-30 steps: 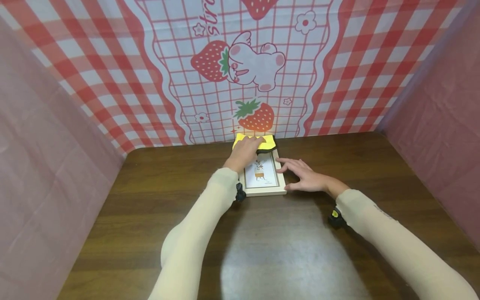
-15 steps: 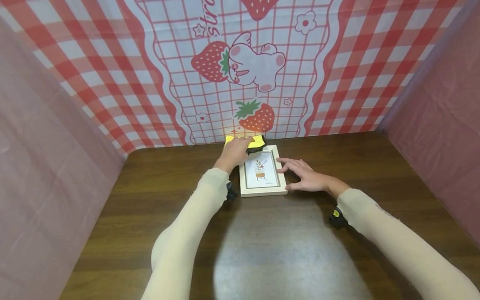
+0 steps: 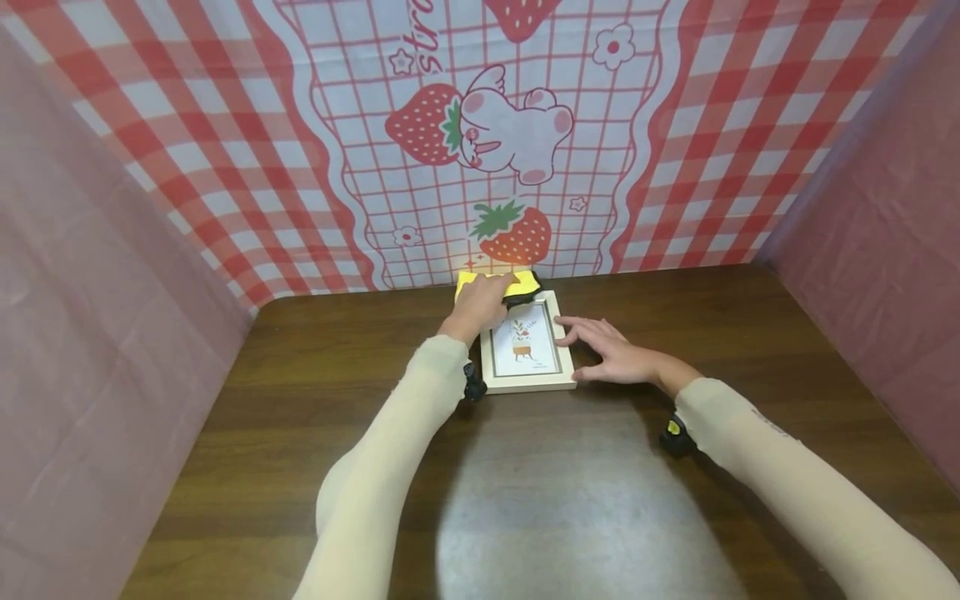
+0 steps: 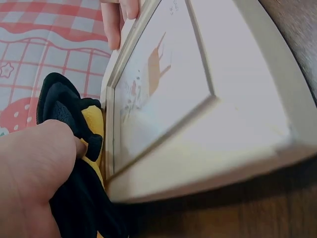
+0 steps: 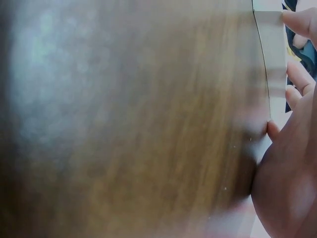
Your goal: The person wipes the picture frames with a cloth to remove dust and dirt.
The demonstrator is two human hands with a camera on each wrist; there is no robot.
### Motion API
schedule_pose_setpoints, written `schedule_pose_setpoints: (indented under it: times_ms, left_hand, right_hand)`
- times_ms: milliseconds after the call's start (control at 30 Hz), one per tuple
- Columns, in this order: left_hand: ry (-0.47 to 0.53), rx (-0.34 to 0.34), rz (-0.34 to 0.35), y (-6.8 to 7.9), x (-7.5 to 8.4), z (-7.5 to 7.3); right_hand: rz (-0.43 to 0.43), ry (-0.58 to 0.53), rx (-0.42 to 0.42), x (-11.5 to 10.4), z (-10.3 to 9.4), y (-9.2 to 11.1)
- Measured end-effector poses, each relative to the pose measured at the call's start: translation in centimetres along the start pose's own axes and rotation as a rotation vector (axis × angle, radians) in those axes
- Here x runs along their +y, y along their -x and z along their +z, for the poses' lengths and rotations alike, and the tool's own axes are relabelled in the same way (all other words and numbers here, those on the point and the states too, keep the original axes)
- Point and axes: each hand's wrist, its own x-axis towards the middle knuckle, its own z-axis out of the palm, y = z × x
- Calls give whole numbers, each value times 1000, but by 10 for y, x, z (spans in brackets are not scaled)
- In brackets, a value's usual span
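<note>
Cream-coloured rails edge the picture frame [image 3: 527,385], which I see in the head view lying flat near the 12 o'clock side of the wood-grain table [image 3: 600,500]. I judge it light and rigid, its clear front possibly fragile; I'd hold it by the outer rails. My left hand [image 3: 480,302] grips a yellow-and-black cloth [image 3: 525,284], probably soft and pliable, at the frame's 11 o'clock corner. My right hand [image 3: 609,354], fingers and thumb spread, touches the frame at 3 to 5 o'clock. Just beyond, at 12, the strawberry-print backdrop [image 3: 600,125] limits reach.

In the left wrist view, the bunched cloth meets the frame's end at 8 o'clock; its overlap I can't tell.

In the right wrist view, blurred tabletop dominates; fingertips [image 5: 291,21] meet the rail at 2.
</note>
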Motion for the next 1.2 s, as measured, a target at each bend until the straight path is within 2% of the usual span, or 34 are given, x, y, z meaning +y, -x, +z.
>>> schedule_pose_setpoints:
  times_ms: [200, 467, 700, 867, 1200]
  left_hand:
    - [12, -32, 10, -3, 20, -5]
    - [15, -57, 70, -1, 48, -9]
    - [40, -66, 109, 10, 67, -21]
    - [48, -65, 112, 9, 66, -19]
    - [-24, -49, 121, -6, 50, -1]
  right_hand:
    - [5, -32, -4, 4, 1, -1]
    - [-8, 9, 9, 4, 2, -1]
    - [-10, 13, 10, 5, 1, -1]
    - [-8, 16, 9, 4, 1, -1]
    - [-14, 17, 22, 4, 2, -1]
